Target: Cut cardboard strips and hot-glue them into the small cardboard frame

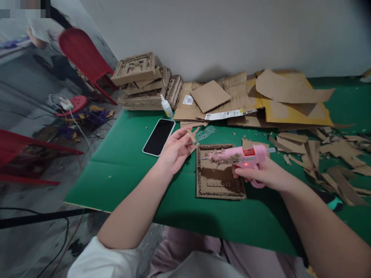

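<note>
My right hand [262,172] is wrapped round the handle of a pink glue gun [246,156], its nozzle pointing left and a red light lit on its side. Brownish scraps cling to the barrel. Below the gun lies a square cardboard panel [216,177] with a raised corrugated border and a short ribbed strip near its lower edge. My left hand [176,150] pinches a small cardboard strip [191,135] above the table, left of the panel's top corner. Just beyond those fingers is a clear plastic piece [206,133].
A phone [159,137] and a white glue bottle [166,106] stand left of centre. Behind are stacked cardboard panels [139,69] and flat cardboard sheets [210,96]. Cardboard scraps [310,150] cover the right side, near a teal-and-black tool [333,202]. Red chairs [84,54] stand left.
</note>
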Demonstrator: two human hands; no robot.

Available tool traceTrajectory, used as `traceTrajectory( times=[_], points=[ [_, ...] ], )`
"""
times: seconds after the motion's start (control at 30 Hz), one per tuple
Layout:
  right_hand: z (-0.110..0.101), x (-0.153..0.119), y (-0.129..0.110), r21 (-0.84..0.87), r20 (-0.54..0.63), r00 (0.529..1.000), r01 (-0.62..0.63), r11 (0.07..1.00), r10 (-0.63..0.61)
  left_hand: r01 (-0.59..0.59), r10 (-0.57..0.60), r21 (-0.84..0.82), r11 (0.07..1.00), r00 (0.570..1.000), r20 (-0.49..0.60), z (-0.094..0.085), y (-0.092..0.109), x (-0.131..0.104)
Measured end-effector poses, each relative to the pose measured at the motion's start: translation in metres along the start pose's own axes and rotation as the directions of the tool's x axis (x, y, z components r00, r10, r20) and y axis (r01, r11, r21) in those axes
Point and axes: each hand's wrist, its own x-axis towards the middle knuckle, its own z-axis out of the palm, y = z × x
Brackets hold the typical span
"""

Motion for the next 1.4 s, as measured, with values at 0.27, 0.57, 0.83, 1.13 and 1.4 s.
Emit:
traceTrajectory(
  times=[0.27, 0.57, 0.83, 1.13, 1.4],
  points=[
    [-0.002, 0.007, -0.001, 0.109, -0.316, 0.909, 0.321, 0.941, -0.273, -0.086, 0.088, 0.101, 0.991, 0.996, -0.017, 0.0, 0.0, 0.0],
    [-0.002, 0.008, -0.006, 0.203, -0.461, 0.819, 0.471, 0.858, -0.341, -0.078, 0.077, 0.119, 0.99, 0.997, 0.012, 0.0, 0.0, -0.001],
    [-0.011, 0.005, -0.01, 0.213, -0.613, 0.713, 0.565, 0.797, -0.341, -0.253, 0.26, 0.793, 0.555, 0.958, 0.123, 0.001, 0.0, -0.005],
    [-0.027, 0.006, -0.007, -0.161, -0.803, 0.542, 0.203, 0.966, -0.248, -0.56, 0.239, 0.826, 0.069, 0.813, 0.531, -0.002, -0.008, -0.003],
    [-0.037, 0.008, -0.002, -0.721, -0.593, 0.656, -0.174, 0.671, -0.467, -0.663, 0.16, 0.721, -0.2, 0.704, 0.692, -0.005, -0.015, -0.001]
  ],
)
